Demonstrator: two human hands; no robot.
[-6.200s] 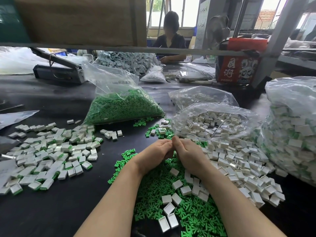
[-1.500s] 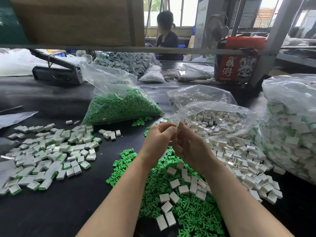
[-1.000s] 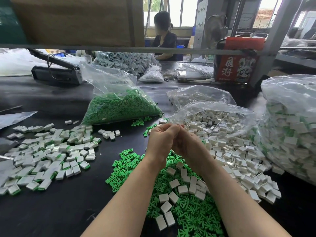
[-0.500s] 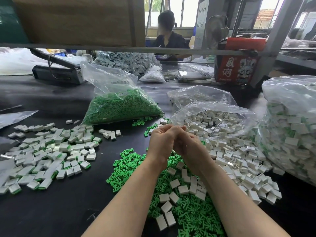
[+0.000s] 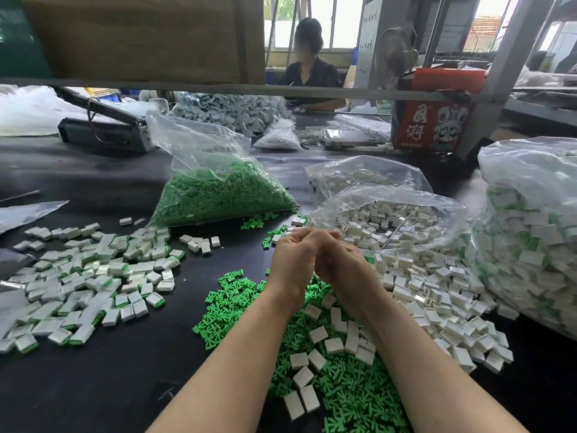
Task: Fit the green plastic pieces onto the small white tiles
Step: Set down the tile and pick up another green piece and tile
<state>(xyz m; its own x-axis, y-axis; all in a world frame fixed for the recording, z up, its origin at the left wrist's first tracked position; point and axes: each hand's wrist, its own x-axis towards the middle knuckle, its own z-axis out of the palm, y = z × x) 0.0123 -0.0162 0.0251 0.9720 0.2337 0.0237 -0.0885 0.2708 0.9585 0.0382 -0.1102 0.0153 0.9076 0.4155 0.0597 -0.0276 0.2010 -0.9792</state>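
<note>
**Green inserts, white tiles: both hands meet above the heap**

Black matting covers the workbench (image 5: pixel 93 385), and on it the stock lies in bulk. At the far right a big clear sack of finished tiles (image 5: pixel 530 245) bulges; behind the hands sits an open bag of white tiles (image 5: pixel 390 220), and left of that a bag of green plastic pieces (image 5: pixel 218 195). To the left a pile of fitted tiles (image 5: pixel 87 282) is spread out, each showing a green edge. Under the forearms lies a loose heap of green pieces (image 5: pixel 343 392) with bare white tiles (image 5: pixel 443 307) on it and to its right.

Above that heap the left hand (image 5: pixel 293 260) and the right hand (image 5: pixel 340 267) are raised and pressed together, fingers curled inward at the tips. Whatever they pinch is hidden behind the knuckles; I cannot tell whether a tile and a green piece are between them, though the pose suggests a fit in progress.

To do it well, I judge the green piece should be squared to the tile's open side before the thumbs press, and pushed evenly so it seats flush rather than cocked.

Against half a second ago the hands are in nearly the same place, clasped the same way; the piles have not shifted.
</note>
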